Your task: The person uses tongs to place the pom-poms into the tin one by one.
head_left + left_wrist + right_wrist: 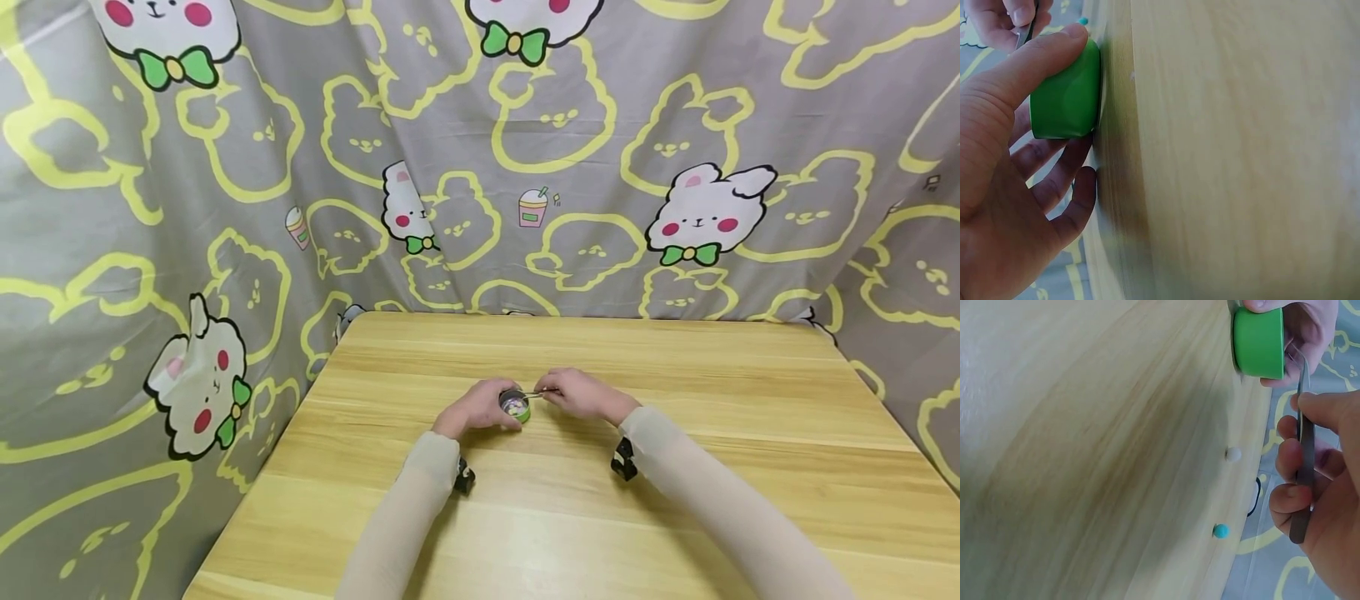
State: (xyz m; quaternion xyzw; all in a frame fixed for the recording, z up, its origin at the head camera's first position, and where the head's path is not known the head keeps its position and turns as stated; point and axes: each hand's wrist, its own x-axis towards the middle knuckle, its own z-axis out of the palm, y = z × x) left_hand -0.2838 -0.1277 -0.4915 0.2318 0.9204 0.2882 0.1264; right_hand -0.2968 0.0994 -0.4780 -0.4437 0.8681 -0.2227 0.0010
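My left hand (486, 407) curls round a small round green container (1069, 94) on the wooden table, thumb along its near side in the left wrist view. From above, small pale and coloured pieces (515, 406) show inside it. The right hand (579, 393) pinches a pair of dark metal tweezers (1305, 456) between thumb and fingers. Their bent tips reach over the container's open mouth; what lies between the tips is too small to make out. A white bead (1234, 454) and a teal bead (1221, 530) lie on the tabletop close to the right hand.
The light wooden table (675, 500) extends round both hands. Grey curtains (450, 108) with yellow outlines and cartoon animals hang behind it and at both sides. A small black device (465, 477) sits at the left wrist, another black device (623, 460) at the right.
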